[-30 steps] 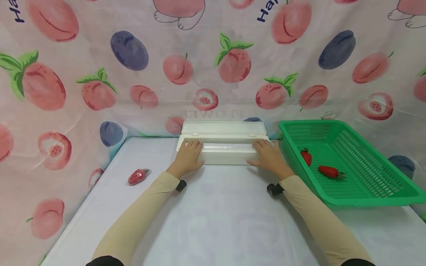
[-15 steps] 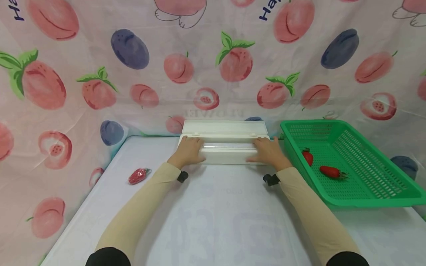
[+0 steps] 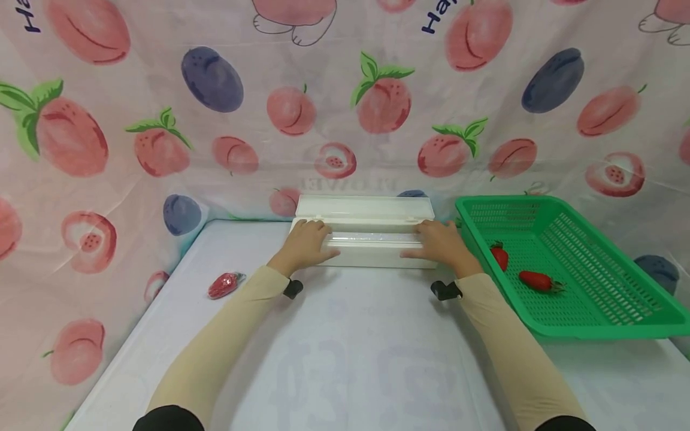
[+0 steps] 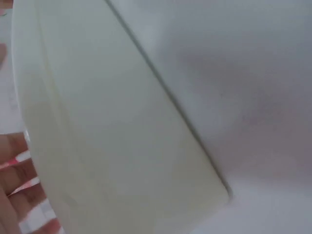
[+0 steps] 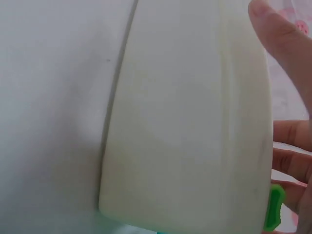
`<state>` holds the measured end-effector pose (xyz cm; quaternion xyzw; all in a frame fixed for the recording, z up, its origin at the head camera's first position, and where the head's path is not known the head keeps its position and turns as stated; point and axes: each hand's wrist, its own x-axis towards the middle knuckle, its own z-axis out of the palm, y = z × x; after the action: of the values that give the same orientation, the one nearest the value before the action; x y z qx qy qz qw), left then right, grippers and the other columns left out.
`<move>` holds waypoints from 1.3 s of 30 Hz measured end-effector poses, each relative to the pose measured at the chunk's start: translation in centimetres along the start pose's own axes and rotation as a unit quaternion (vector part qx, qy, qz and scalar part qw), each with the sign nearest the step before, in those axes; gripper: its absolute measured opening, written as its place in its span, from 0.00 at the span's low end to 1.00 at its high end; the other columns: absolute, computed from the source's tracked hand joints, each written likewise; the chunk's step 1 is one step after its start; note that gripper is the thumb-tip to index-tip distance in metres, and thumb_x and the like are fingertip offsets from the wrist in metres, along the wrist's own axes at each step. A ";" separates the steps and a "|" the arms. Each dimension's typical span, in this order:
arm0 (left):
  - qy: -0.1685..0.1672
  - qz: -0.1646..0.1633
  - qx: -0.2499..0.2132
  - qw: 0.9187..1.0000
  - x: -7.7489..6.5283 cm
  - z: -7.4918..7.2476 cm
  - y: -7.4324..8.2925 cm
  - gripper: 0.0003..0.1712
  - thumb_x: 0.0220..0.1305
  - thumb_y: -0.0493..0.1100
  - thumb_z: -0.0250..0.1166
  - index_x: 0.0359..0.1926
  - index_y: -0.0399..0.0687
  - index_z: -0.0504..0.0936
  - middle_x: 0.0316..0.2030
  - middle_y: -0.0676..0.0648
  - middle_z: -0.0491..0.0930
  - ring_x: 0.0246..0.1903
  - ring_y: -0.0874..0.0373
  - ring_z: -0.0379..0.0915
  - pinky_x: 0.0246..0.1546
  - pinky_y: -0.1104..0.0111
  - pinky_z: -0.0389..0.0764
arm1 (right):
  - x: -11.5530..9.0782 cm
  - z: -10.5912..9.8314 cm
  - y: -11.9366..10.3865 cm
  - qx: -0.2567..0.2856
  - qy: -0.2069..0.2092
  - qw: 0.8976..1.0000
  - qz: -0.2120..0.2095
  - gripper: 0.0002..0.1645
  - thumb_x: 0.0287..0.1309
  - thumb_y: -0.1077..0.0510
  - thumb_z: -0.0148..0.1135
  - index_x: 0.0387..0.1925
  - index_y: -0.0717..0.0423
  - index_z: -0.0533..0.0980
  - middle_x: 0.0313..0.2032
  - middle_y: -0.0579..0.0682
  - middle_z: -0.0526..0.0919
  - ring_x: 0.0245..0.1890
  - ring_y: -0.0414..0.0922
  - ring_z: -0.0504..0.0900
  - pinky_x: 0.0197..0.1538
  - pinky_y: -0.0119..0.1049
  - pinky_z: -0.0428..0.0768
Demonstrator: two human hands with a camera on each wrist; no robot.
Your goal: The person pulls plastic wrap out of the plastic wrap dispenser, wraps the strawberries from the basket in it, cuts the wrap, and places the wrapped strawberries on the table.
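Observation:
A long white cling film box (image 3: 372, 256) lies at the back of the table, its lid (image 3: 363, 206) raised behind it. A clear shiny roll (image 3: 375, 237) shows in its opening. My left hand (image 3: 304, 244) is at the box's left end, fingers over the top and thumb extended across the front. Mirroring it, my right hand (image 3: 443, 244) is at the right end with its thumb straight. In the right wrist view, the thumb (image 5: 282, 39) is at the box's upper edge and the other fingers are beyond it. Firm contact cannot be made out.
Right of the box stands a green basket (image 3: 609, 330) with a red strawberry-like piece (image 3: 499, 256) and a red pepper-shaped piece (image 3: 539, 281) inside. A plastic-wrapped red piece (image 3: 224, 285) lies on the white table (image 3: 372, 359) at left. A fruit-print cloth (image 3: 334, 96) hangs behind.
Both thumbs have risen slightly from low on the box's front and now point straighter inward. The right hand has shifted a little right. The box and its raised lid stay in place.

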<state>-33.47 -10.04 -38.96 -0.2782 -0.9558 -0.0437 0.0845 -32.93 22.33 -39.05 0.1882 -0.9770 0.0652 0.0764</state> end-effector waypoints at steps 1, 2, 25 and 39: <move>0.003 0.001 0.005 1.000 -0.1 0.0 0.1 0.36 0.58 0.65 0.58 0.55 0.43 0.75 0.53 0.42 0.77 0.55 0.46 0.72 0.63 0.49 0.62 | 0.0 0.0 -0.1 -0.007 0.003 1.000 -0.003 0.45 0.40 0.26 0.64 0.48 0.57 0.78 0.50 0.56 0.81 0.50 0.52 0.79 0.54 0.67 0.64; 0.003 0.000 0.008 1.000 -0.1 0.0 0.1 0.36 0.57 0.65 0.58 0.54 0.42 0.75 0.52 0.42 0.77 0.54 0.46 0.72 0.63 0.49 0.63 | -0.1 0.0 -0.1 -0.013 0.004 1.000 -0.004 0.44 0.39 0.26 0.64 0.47 0.57 0.79 0.50 0.56 0.81 0.50 0.52 0.79 0.54 0.67 0.64; -0.051 -0.011 0.020 0.998 2.4 -1.2 -1.2 0.17 0.63 0.48 0.61 0.50 0.47 0.81 0.48 0.46 0.82 0.50 0.50 0.77 0.56 0.51 0.71 | 1.4 -0.4 0.4 0.055 -0.026 0.998 0.014 0.22 0.57 0.50 0.63 0.46 0.62 0.78 0.43 0.58 0.84 0.45 0.53 0.81 0.54 0.54 0.73; 0.097 0.034 0.138 0.985 2.2 0.1 -2.1 0.06 0.60 0.38 0.62 0.30 0.42 0.84 0.30 0.45 0.83 0.34 0.50 0.80 0.44 0.58 0.77 | 1.4 -0.2 0.7 -0.073 0.105 0.990 -0.059 0.03 0.52 0.61 0.65 0.27 0.55 0.83 0.27 0.52 0.84 0.31 0.52 0.81 0.51 0.59 0.72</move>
<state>-36.43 -10.70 -38.77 -0.2905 -0.9300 0.0644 0.2157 -34.47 22.49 -38.73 0.2311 -0.9530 0.0083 0.1960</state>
